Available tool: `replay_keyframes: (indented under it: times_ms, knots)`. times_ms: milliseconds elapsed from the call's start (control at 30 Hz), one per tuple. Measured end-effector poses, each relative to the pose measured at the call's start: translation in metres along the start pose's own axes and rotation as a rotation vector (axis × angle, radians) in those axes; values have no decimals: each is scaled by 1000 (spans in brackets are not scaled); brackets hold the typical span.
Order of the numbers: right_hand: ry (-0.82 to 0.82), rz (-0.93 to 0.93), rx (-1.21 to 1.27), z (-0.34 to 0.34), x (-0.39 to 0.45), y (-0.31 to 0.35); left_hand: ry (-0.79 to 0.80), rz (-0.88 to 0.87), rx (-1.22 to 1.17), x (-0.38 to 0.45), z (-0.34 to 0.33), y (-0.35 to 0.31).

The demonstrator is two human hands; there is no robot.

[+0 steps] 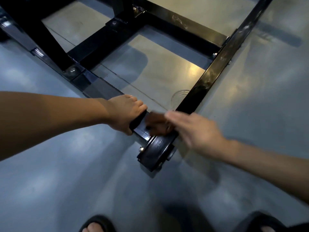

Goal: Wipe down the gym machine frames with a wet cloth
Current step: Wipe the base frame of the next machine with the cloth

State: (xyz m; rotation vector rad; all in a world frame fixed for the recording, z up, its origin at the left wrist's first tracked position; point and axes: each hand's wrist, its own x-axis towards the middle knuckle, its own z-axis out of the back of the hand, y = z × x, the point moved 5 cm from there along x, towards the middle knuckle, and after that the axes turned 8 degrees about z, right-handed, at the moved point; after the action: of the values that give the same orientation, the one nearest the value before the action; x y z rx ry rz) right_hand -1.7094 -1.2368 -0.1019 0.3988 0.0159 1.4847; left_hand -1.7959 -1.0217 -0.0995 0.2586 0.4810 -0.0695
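1. A person bends over the corner of a black steel machine frame (209, 74) that rests low on a grey floor (66, 181), seen from a head camera.
2. The left hand (127, 113) grips the near frame rail (103, 87), fingers curled over its top and thumb on the near side.
3. The right hand (192, 126) is blurred; its fingers (175, 117) look straight and close together, pressing flat.
4. A dark brown cloth (157, 123) lies under those fingertips, on the rail, between both hands.
5. The rail's long axis runs from the left hand toward the corner wheel (155, 153), just below the right fingertips.
6. A second rail rises away from the right fingertips, up and right.
7. The right hand is nearer the cloth; wiping likely follows either rail.
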Motion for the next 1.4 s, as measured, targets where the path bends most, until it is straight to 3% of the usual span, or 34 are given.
replay_keyframes:
  times_ms: [100, 200, 433, 533, 667, 867, 967, 1200, 1300, 1400]
  knots:
    - [-111, -248, -71, 30, 6, -59, 10, -1, 15, -1, 2, 0]
    - [-135, -278, -111, 29, 8, -58, 17, 7, 13, 0, 4, -1]
    - [-21, 145, -5, -18, -3, 89, 34, -2, 30, -2, 10, -1]
    - [77, 276, -4, -25, -4, 113, 30, -6, 35, -2, 10, -2]
    - [66, 313, -50, -20, -16, 68, 24, 0, 27, -3, 7, -1]
    - [-108, -92, -180, 21, 9, -53, 47, -3, 18, -3, 6, -2]
    - [-161, -124, -193, 16, 10, -36, 48, 0, 15, -3, 8, -3]
    - [-65, 245, -5, -12, -26, 85, 65, -14, 88, 0, 8, -4]
    - [-67, 288, -24, -3, -34, 59, 59, -20, 131, 1, 1, -4]
    - [-154, 69, -102, 19, -25, -7, 17, -51, 157, -1, -4, -3]
